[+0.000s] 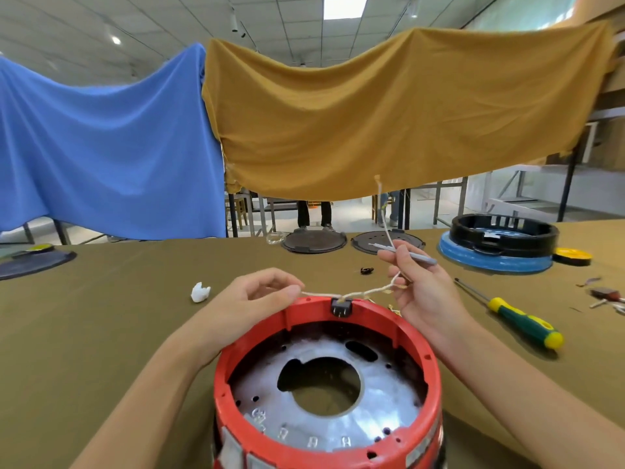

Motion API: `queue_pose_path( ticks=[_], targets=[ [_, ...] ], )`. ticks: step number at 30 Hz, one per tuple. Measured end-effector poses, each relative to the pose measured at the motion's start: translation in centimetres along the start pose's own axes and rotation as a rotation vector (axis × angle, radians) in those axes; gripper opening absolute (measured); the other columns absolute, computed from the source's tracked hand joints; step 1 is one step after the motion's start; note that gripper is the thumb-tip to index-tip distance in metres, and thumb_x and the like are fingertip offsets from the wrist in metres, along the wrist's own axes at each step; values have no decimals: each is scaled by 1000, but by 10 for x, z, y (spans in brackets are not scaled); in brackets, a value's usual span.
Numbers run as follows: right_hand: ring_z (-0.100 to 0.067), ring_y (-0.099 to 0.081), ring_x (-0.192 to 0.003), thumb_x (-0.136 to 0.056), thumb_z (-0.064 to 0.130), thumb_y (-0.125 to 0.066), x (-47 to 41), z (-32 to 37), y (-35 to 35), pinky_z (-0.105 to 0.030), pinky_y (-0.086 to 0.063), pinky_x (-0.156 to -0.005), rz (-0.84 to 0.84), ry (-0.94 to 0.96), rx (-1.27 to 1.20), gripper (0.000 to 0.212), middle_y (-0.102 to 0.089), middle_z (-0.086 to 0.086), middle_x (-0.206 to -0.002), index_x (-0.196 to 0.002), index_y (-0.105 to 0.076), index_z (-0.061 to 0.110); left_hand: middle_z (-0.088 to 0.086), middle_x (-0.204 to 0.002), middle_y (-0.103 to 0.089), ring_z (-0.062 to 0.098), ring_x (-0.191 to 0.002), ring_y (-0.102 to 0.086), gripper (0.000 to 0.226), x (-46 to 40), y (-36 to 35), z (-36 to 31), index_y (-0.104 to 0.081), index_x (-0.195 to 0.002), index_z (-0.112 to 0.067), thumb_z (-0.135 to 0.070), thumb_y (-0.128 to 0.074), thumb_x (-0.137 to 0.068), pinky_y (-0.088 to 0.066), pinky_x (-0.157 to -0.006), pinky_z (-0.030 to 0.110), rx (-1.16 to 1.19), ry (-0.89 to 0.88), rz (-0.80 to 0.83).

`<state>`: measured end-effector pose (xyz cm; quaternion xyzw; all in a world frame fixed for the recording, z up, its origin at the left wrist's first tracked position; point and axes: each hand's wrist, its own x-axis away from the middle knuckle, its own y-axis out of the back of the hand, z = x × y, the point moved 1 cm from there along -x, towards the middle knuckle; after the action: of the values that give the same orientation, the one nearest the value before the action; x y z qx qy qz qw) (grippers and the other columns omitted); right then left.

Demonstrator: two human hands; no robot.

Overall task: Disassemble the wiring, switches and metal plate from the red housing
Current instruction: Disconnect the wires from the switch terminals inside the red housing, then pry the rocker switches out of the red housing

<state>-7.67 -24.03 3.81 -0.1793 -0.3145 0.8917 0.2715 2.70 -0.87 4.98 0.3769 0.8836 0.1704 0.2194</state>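
Housing: red housing (324, 448), a stiff plastic ring, sits at the tabletop's near edge.
Plate: metal plate (382, 394), dull, rigid disc with a central hole, inside it.
Wiring: pale wire (355, 293), limp and light, crosses the black connector (341, 307) on the far rim; best taken close to the connector.
Left hand (250, 299): pinches one wire end.
Right hand (422, 286): fingers curled round the wire and its grey sleeve (419, 258).
Nearby: screwdriver (521, 321), toward the right edge.

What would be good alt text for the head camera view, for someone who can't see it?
Two bare hands pull pale braided wiring from the far rim of a red housing: the left hand pinches one end, the right hand holds the rest and a grey sleeve. A metal plate remains inside; a screwdriver lies to the right.
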Motion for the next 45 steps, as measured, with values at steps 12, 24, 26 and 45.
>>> queue_pose_path(
  ticks=[12, 24, 26, 45],
  targets=[
    [-20, -73, -78, -76, 14, -74, 3, 1, -2, -25, -60, -64, 70, 2, -27, 44, -76, -13, -101, -118, -60, 7, 3, -70, -73, 10, -70, -70, 8, -5, 0, 0, -75, -84, -19, -23, -68, -81, -55, -71, 17, 171, -243, -360],
    [-28, -73, -100, -74, 22, -82, -1, -2, 2, -38, -62, -80, 114, -45, 188, 54, -73, -5, -117, -123, -59, 17, 4, -84, -78, 16, -80, -75, 17, -6, -4, -1, -79, -93, -20, -23, -72, -78, -52, -68, 13, 169, -254, -357],
    [-27, -74, -96, -74, 24, -83, 1, -3, -1, -34, -62, -79, 160, -22, 321, 53, -75, -1, -112, -122, -59, 18, 3, -86, -78, 15, -82, -75, 17, -5, -7, -2, -80, -95, -23, -24, -73, -79, -53, -70, 14, 142, -254, -300],
    [1, -69, -80, -79, 10, -81, 1, 13, -3, -21, -54, -78, 236, 597, 1201, 32, -73, 15, -80, -84, -65, 37, 2, -94, -77, 18, -85, -73, 34, -1, -10, -6, -68, -118, -21, -30, -65, -86, -54, -73, 18, 49, -250, -219]
  ],
)
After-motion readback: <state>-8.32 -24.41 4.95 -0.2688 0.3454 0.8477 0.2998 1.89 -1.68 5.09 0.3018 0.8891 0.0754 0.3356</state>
